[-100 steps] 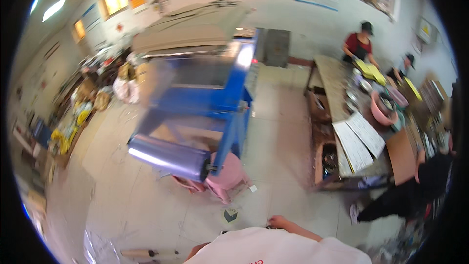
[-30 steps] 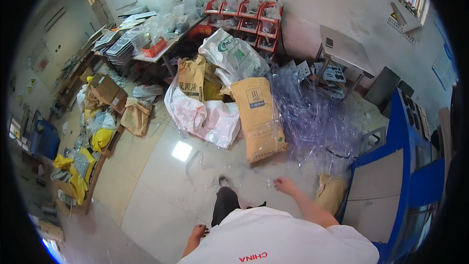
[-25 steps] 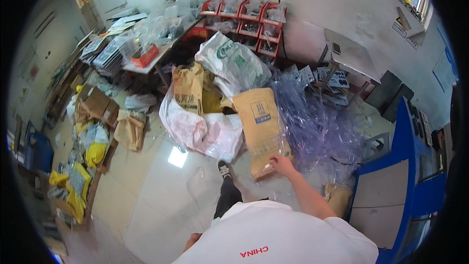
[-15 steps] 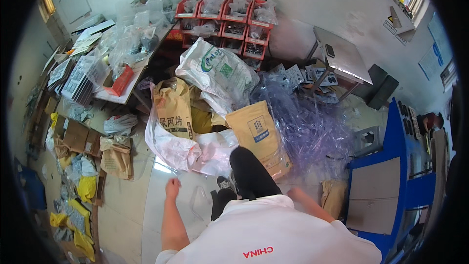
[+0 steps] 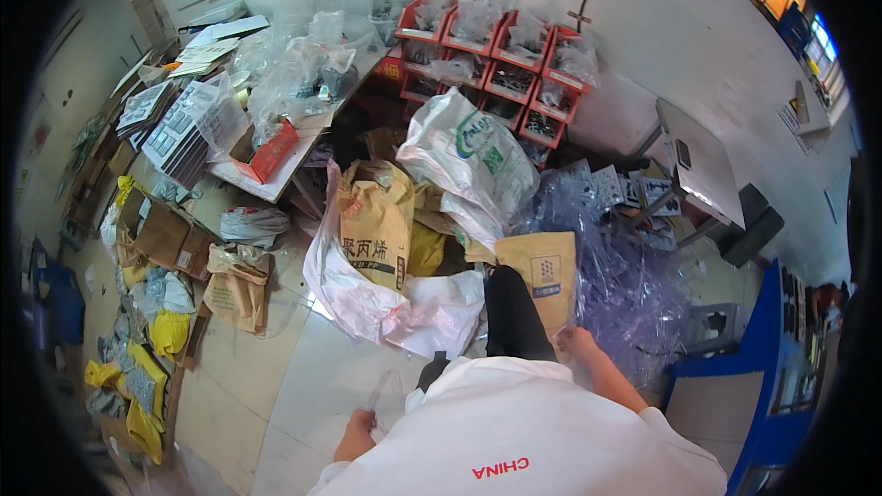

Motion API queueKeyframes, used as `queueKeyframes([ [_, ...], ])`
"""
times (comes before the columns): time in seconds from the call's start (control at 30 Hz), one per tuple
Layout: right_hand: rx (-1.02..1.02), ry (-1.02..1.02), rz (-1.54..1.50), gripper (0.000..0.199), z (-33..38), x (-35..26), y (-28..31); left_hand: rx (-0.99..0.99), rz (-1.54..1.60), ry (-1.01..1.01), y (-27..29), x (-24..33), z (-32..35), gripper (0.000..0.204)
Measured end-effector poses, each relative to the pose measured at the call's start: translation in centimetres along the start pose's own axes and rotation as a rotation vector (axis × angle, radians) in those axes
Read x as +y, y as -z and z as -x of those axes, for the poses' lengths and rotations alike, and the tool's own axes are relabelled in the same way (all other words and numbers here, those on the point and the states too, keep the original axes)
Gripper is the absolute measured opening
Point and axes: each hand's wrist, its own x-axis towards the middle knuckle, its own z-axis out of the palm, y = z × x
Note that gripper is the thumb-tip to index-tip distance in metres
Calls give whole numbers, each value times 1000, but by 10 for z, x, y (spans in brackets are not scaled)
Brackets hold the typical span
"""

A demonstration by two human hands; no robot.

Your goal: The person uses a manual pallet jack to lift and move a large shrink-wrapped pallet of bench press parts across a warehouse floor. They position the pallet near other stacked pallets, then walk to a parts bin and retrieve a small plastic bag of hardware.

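Observation:
My left hand point(image 5: 361, 421) hangs low beside my body over the floor, its fingers curled with nothing visible in them. My right hand point(image 5: 576, 342) is in front of me, fingers curled, close to the lower edge of a brown paper sack point(image 5: 544, 289) with a dark printed emblem. Whether it touches the sack I cannot tell. My dark-trousered leg covers part of that sack's left side. Left of it, a white and pink woven sack point(image 5: 432, 312) lies spread beneath another brown sack point(image 5: 377, 216). Behind them leans a large white woven sack point(image 5: 469, 152).
Purple-tinted clear plastic film point(image 5: 625, 289) is heaped on the right. Red bins point(image 5: 514, 53) stand stacked by the wall. A cluttered table point(image 5: 266, 186) is at the left, a small metal-topped table point(image 5: 703, 165) at the right. A blue cabinet frame point(image 5: 767, 358) stands at lower right.
My right hand has swung forward toward the brown sack, while my left hand has dropped back. The view has turned left, so the sacks and bins sit further right.

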Motion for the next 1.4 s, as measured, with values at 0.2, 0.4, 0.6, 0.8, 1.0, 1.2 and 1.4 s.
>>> queueKeyframes([
  [0.2,-145,201,65,28,-105,-123,51,13,526,-42,-40,-7,30,30],
  [0.4,-161,181,10,27,-224,-181,105,131,619,-127,-43,132,28,32],
  [0.6,-26,269,-526,21,-397,-260,204,74,387,-448,-82,339,60,30],
  [0.8,762,366,-5,44,-631,-339,349,-161,702,-421,-157,505,124,26],
  [1.0,676,691,-799,92,-798,-378,398,-265,613,-207,-210,490,129,27],
  [1.2,941,315,20,45,-793,-369,423,-111,254,-88,-240,426,105,22],
  [1.4,637,576,-1182,30,-695,-338,409,-211,586,-29,-232,422,83,22],
])
